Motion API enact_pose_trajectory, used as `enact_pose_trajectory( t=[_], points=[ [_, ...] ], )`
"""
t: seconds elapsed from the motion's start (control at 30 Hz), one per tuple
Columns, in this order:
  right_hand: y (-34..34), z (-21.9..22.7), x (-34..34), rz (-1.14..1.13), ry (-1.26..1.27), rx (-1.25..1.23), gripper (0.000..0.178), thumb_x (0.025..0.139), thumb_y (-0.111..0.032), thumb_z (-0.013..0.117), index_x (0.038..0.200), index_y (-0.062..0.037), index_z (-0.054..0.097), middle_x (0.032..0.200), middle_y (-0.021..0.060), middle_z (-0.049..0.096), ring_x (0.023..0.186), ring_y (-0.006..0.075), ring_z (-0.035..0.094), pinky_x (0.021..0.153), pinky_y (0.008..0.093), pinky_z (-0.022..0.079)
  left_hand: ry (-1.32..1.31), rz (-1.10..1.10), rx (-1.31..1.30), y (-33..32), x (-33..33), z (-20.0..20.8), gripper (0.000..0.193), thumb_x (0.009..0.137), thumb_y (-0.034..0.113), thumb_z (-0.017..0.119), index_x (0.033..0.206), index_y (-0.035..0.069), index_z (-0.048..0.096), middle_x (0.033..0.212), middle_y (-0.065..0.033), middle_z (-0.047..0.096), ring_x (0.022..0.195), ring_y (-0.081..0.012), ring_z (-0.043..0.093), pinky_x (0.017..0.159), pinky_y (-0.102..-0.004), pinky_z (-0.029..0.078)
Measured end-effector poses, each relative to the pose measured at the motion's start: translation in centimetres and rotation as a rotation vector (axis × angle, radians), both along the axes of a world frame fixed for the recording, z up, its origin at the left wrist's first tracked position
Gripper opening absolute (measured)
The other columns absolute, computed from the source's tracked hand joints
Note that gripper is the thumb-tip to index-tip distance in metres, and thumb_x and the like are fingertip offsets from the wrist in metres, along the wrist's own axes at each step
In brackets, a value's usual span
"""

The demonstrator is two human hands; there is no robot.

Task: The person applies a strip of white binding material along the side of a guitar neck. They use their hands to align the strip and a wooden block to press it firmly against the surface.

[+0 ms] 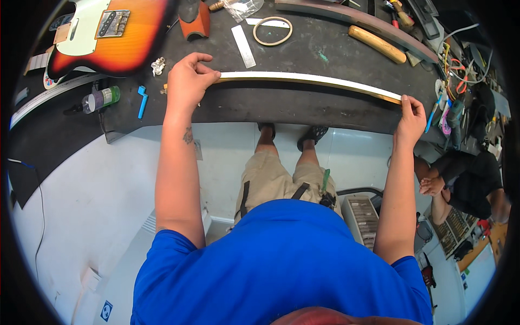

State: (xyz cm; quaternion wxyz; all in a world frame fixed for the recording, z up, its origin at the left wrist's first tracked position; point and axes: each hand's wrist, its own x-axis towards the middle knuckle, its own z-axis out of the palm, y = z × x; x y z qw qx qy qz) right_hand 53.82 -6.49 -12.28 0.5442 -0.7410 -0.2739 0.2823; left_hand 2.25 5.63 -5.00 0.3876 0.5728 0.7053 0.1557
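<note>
A long, narrow strip (303,79), white on top with a yellowish side, stretches along the near edge of the dark bench. My left hand (189,76) is on its left part, thumb against the strip and index finger raised away from it; the palm hides what lies beneath. At the right end, my right hand (410,120) pinches the strip between thumb and fingers. A yellowish bit (164,88) shows just left of my left wrist; whether it belongs to the strip cannot be made out.
A sunburst electric guitar (138,40) lies at far left, near a bottle (101,99) and a blue winder (142,102). Beyond the strip are a metal plate (243,47), an oval ring (272,31) and a wooden handle (377,44). Tools crowd the right. A person (466,176) sits at right.
</note>
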Motion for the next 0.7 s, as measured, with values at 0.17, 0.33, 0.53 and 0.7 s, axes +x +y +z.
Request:
enact_pose_trajectory(
  t=[0.17, 0.33, 0.53, 0.7],
  points=[
    [0.0, -0.13, 0.12, 0.0, 0.031, 0.012, 0.014, 0.099, -0.008, 0.081, 0.105, 0.0014, 0.072, 0.097, 0.0021, 0.07, 0.089, 0.0078, 0.061, 0.083, 0.0227, 0.047, -0.015, 0.013, -0.013, -0.03, -0.09, 0.05, 0.043, 0.085, 0.003, 0.084, 0.125, -0.006, 0.072, 0.086, -0.0039, 0.076, 0.081, -0.009, 0.069, 0.075, -0.026, 0.053],
    [0.03, 0.24, -0.07, -0.007, 0.048, 0.01, 0.015, 0.1, -0.009, 0.08, 0.105, 0.0019, 0.071, 0.098, 0.0027, 0.07, 0.091, 0.0086, 0.061, 0.086, 0.0233, 0.049, -0.04, 0.029, -0.022, -0.05, 0.06, -0.03, 0.042, 0.085, 0.003, 0.084, 0.125, -0.006, 0.072, 0.085, -0.0039, 0.076, 0.081, -0.0089, 0.069, 0.076, -0.026, 0.053],
    [0.09, 0.06, 0.28, -0.01, 0.061, 0.001, 0.015, 0.1, -0.008, 0.081, 0.104, 0.0023, 0.072, 0.097, 0.0026, 0.069, 0.091, 0.0085, 0.062, 0.086, 0.0232, 0.049, -0.03, 0.025, -0.034, 0.09, 0.14, 0.14, 0.042, 0.085, 0.003, 0.084, 0.124, -0.006, 0.072, 0.085, -0.0037, 0.076, 0.081, -0.009, 0.068, 0.076, -0.0264, 0.053],
    [0.15, 0.14, 0.01, -0.019, 0.059, 0.0, 0.015, 0.099, -0.009, 0.081, 0.104, 0.0021, 0.072, 0.097, 0.0028, 0.07, 0.09, 0.0087, 0.062, 0.085, 0.0232, 0.049, -0.034, 0.026, -0.028, 0.01, -0.02, 0.0, 0.04, 0.085, 0.003, 0.084, 0.123, -0.006, 0.072, 0.085, -0.0033, 0.076, 0.081, -0.0091, 0.068, 0.075, -0.0262, 0.052]
  ],
)
